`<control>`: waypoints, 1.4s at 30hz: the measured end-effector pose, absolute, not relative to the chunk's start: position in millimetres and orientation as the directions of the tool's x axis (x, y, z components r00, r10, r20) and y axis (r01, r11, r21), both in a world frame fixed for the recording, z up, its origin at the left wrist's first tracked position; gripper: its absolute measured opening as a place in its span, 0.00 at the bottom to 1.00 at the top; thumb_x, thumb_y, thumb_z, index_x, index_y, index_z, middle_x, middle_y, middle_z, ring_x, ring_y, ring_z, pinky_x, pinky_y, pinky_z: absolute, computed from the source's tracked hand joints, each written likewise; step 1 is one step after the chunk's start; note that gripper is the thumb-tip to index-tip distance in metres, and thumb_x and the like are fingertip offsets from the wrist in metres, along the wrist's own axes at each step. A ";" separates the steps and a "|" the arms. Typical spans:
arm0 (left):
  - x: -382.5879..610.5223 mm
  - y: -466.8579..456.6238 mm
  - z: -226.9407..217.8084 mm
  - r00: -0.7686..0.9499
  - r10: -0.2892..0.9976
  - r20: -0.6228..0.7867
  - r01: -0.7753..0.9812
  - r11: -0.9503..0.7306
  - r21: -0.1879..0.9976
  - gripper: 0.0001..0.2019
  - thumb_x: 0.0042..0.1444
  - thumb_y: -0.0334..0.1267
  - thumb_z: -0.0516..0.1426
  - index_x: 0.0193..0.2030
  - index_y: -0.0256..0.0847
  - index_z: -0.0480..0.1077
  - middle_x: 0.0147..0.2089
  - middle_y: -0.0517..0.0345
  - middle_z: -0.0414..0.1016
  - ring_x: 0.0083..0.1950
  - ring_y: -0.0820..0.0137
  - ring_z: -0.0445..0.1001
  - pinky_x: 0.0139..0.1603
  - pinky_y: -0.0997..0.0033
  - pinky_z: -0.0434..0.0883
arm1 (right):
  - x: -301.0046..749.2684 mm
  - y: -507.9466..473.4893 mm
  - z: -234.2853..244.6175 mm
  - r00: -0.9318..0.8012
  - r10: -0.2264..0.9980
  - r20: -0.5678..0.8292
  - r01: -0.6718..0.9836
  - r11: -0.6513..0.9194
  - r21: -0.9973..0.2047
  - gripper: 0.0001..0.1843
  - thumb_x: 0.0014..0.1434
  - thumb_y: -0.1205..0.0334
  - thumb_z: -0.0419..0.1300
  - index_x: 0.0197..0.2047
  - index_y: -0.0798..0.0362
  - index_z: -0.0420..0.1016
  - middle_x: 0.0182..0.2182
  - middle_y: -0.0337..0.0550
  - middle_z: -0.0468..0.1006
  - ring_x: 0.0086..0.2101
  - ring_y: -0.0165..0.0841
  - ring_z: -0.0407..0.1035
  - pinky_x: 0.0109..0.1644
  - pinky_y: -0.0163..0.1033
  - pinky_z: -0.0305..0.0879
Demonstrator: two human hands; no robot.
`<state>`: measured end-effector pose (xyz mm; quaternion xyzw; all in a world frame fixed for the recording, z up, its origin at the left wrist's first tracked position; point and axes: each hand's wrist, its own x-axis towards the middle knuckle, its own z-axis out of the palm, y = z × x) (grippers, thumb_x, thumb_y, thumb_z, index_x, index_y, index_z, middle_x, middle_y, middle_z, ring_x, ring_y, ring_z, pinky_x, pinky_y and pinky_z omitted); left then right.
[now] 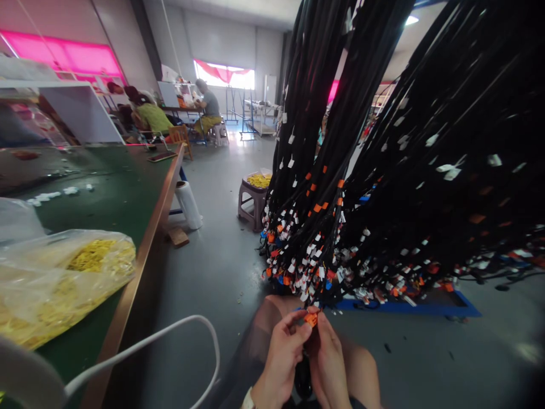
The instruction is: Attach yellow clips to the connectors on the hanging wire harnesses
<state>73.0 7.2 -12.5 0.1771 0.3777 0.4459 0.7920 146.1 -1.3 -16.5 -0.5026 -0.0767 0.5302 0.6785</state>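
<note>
Both hands meet low in the middle of the view, over my lap. My left hand [281, 355] and my right hand [330, 360] pinch a small orange connector [310, 319] between their fingertips. The connector sits at the end of a black cable from a large hanging bundle of black wire harnesses [383, 170], whose lower ends carry several white, orange and blue connectors and tags. The hands are just below the bundle's lowest connectors.
A green-topped table [123, 193] runs along the left, with a clear bag of yellow parts [63, 278] and a white cable [170, 335] near me. A stool with yellow parts [255, 196] and a white roll [188, 204] stand on the grey floor. Seated people [208, 111] work at the back.
</note>
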 end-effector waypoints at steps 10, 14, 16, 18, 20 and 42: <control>79.8 4.2 -11.4 0.116 0.870 -0.479 -0.511 0.466 0.722 0.19 0.34 0.46 0.68 0.29 0.33 0.72 0.20 0.64 0.64 0.18 0.83 0.53 0.17 0.81 0.48 | 145.6 -2.7 -23.6 0.481 0.784 -0.392 -0.596 -0.036 -0.802 0.19 0.41 0.49 0.67 0.33 0.52 0.76 0.32 0.41 0.79 0.36 0.37 0.72 0.40 0.40 0.68; 78.8 5.4 -7.8 0.124 0.852 -0.508 -0.504 0.495 0.708 0.21 0.32 0.47 0.69 0.28 0.32 0.73 0.19 0.64 0.64 0.16 0.84 0.52 0.16 0.81 0.45 | 146.3 -3.2 -26.7 0.496 0.787 -0.367 -0.558 -0.035 -0.829 0.19 0.43 0.48 0.66 0.35 0.53 0.76 0.33 0.42 0.79 0.36 0.37 0.71 0.41 0.40 0.68; 78.9 5.0 -8.7 0.126 0.856 -0.502 -0.501 0.491 0.712 0.20 0.34 0.48 0.68 0.28 0.33 0.73 0.18 0.65 0.63 0.15 0.85 0.49 0.15 0.81 0.44 | 146.6 -3.3 -28.8 0.498 0.785 -0.368 -0.552 -0.040 -0.833 0.19 0.44 0.48 0.65 0.35 0.52 0.76 0.34 0.42 0.79 0.37 0.36 0.71 0.41 0.39 0.67; 79.3 4.4 -10.8 0.120 0.863 -0.490 -0.502 0.479 0.720 0.19 0.36 0.48 0.67 0.28 0.33 0.72 0.18 0.66 0.63 0.15 0.85 0.48 0.15 0.81 0.42 | 146.5 -3.1 -29.8 0.497 0.781 -0.379 -0.564 -0.042 -0.825 0.19 0.44 0.48 0.65 0.35 0.52 0.76 0.34 0.41 0.79 0.37 0.35 0.71 0.41 0.38 0.66; 79.8 4.2 -13.3 0.116 0.870 -0.479 -0.509 0.466 0.724 0.18 0.38 0.47 0.66 0.28 0.33 0.71 0.19 0.66 0.63 0.15 0.86 0.47 0.15 0.81 0.42 | 145.9 -2.4 -28.9 0.488 0.780 -0.393 -0.592 -0.035 -0.805 0.18 0.43 0.49 0.66 0.35 0.52 0.76 0.33 0.41 0.79 0.37 0.35 0.71 0.41 0.38 0.66; 81.9 5.2 -8.7 0.153 0.851 -0.502 -0.604 0.483 0.634 0.21 0.35 0.47 0.67 0.27 0.33 0.67 0.17 0.67 0.62 0.13 0.87 0.48 0.14 0.82 0.42 | 143.0 1.3 -17.4 0.380 0.796 -0.472 -0.764 -0.017 -0.645 0.17 0.38 0.54 0.70 0.33 0.53 0.77 0.28 0.38 0.79 0.29 0.28 0.69 0.32 0.31 0.66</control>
